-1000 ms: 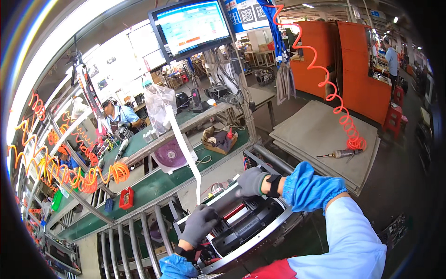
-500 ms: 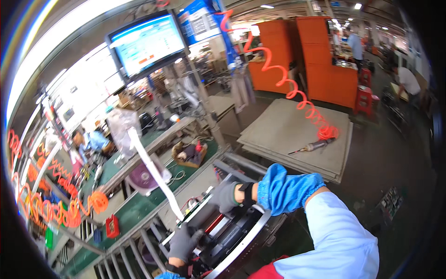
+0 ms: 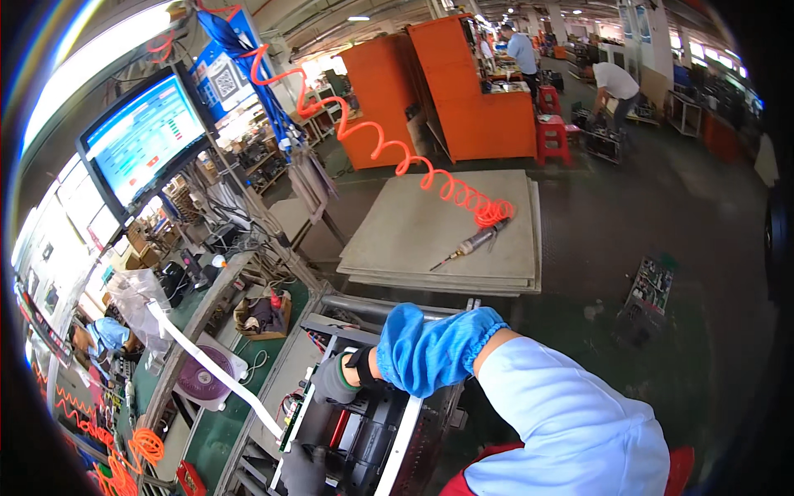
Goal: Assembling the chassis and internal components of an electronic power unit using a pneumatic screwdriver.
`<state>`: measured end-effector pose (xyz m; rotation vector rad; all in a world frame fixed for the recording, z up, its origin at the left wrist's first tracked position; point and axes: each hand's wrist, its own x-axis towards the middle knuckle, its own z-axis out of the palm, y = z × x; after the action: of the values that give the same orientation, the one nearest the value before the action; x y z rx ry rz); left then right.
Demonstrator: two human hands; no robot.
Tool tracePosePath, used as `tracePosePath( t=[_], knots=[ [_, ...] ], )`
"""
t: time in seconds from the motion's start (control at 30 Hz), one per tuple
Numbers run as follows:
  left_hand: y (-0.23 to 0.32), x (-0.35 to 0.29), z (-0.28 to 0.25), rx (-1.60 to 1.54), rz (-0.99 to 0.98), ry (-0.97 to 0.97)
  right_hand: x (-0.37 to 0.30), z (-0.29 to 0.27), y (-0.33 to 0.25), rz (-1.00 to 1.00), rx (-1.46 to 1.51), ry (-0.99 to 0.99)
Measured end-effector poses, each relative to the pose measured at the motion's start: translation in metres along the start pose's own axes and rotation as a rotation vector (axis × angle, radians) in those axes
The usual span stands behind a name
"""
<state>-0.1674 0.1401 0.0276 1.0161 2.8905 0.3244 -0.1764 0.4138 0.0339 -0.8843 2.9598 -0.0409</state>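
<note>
A black machine with a pale metal frame [image 3: 403,446] lies in front of me on the conveyor, a red bar [image 3: 340,429] across its inside. My right hand [image 3: 335,380], in a grey glove, curls over the frame at the machine's far end; its fingertips are hidden. Closer to me, my left hand [image 3: 303,473], also gloved, bends round the same side of the frame, partly cut off by the lower edge. A circuit board strip with wires [image 3: 291,409] runs along that side, near a long white strip [image 3: 215,370] slanting away. A blue sleeve cover [image 3: 434,347] wraps my right forearm.
Beyond the conveyor rail [image 3: 364,306] stand stacked grey boards [image 3: 413,223], with a power screwdriver [image 3: 475,241] on a coiled orange hose. A screen [image 3: 145,136] hangs at left above a box of parts [image 3: 263,314] and a purple fan [image 3: 198,378]. A circuit assembly [image 3: 649,285] lies on the floor at right.
The view has turned to the right, so the machine and both hands appear further left and lower. Both hands stay at the machine's frame.
</note>
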Motion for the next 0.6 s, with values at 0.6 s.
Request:
tracePosePath(
  t=[0.6],
  knots=[
    [-0.031,0.027,-0.008,-0.399,0.496,-0.272,0.002,0.013,-0.013,0.483,0.230,0.050]
  ],
)
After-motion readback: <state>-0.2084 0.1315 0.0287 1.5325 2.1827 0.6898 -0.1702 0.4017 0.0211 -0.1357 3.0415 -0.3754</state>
